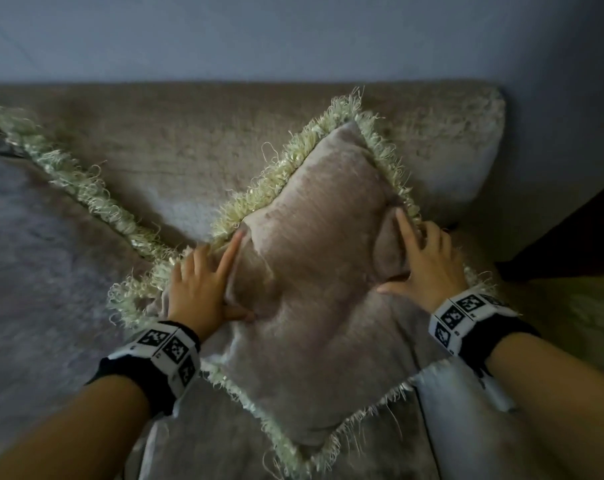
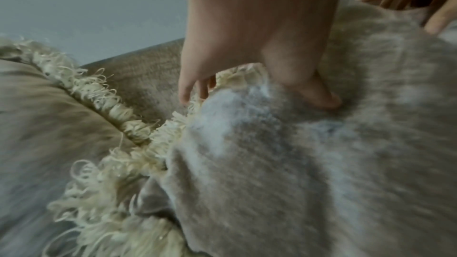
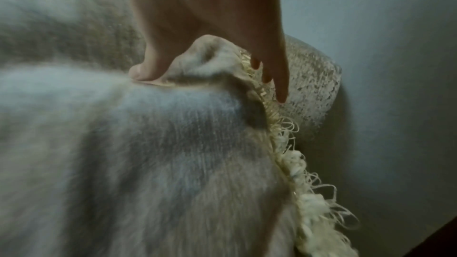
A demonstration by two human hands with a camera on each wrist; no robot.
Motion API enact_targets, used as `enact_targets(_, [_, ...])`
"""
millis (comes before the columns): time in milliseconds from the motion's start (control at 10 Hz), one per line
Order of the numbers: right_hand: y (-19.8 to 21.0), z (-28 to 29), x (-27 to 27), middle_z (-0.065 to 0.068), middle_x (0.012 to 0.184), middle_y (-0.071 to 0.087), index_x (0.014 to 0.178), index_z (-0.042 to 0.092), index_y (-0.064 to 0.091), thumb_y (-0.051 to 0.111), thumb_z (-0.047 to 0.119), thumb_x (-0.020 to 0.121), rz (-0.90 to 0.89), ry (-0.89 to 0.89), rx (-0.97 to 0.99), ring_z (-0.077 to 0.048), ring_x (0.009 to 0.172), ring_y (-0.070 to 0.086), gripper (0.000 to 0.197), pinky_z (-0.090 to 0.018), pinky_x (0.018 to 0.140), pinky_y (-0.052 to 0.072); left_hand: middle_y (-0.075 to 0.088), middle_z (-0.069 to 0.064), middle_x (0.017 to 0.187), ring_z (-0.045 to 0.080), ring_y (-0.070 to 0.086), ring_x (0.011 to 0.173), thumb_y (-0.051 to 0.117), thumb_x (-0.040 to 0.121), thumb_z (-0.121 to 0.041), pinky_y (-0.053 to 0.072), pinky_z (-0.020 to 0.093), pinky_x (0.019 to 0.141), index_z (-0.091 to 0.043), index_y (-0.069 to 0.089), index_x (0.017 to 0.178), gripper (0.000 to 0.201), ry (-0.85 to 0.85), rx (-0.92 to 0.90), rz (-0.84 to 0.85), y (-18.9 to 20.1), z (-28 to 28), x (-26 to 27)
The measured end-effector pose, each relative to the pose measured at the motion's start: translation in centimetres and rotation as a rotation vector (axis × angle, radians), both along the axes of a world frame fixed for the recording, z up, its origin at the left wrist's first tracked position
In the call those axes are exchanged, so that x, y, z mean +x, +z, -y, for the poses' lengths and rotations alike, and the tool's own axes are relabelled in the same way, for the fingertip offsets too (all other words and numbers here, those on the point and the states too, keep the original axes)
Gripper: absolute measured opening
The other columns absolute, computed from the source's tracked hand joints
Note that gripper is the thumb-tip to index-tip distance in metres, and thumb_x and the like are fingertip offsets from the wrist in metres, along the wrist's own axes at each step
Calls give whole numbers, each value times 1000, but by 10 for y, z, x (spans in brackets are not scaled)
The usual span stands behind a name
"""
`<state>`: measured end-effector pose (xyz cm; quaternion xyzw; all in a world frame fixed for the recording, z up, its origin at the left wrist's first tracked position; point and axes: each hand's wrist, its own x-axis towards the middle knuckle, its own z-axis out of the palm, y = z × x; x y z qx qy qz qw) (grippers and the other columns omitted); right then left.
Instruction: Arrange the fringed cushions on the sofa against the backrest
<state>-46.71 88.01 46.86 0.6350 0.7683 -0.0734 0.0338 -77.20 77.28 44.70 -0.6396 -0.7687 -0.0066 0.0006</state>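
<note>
A beige fringed cushion [image 1: 314,237] with a cream fringe stands tilted on the sofa, its top corner leaning on the backrest [image 1: 189,133]. My left hand [image 1: 221,278] grips its left edge: the thumb digs into the face, the index finger lies along it, and the other fingers reach behind the fringe. My right hand [image 1: 414,261] grips the right edge the same way. The left wrist view shows the left hand [image 2: 247,36] with its thumb pressed into the cushion [image 2: 321,163]. In the right wrist view the right hand [image 3: 210,17] bunches the cushion [image 3: 148,144] fabric. A second fringed cushion [image 1: 34,220] lies at the left.
A pale wall [image 1: 293,36] rises behind the backrest. The backrest's right end [image 3: 309,85] is just past the cushion. A dark object [image 1: 570,230] stands beyond the sofa's right side. Loose beige cover fabric [image 1: 466,427] lies on the seat below the cushion.
</note>
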Motion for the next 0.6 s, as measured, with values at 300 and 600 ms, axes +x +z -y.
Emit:
enact_targets(300, [-10,12,-16,-17,156,-16,142,35,-29,72,59,65,73,33,-145,-37,145,-8,130,-64,109,24,0,8,158,27,10,146,66,61,-70,27,56,109,-33,-18,145,125,120,-135,31,3,-8,36])
enact_targets(600, [89,2,-35,-15,142,37,145,18,28,67,33,84,30,121,-140,-34,123,48,73,-43,96,46,41,6,142,25,45,126,56,84,-54,40,39,102,-28,11,148,82,83,-133,26,96,4,13])
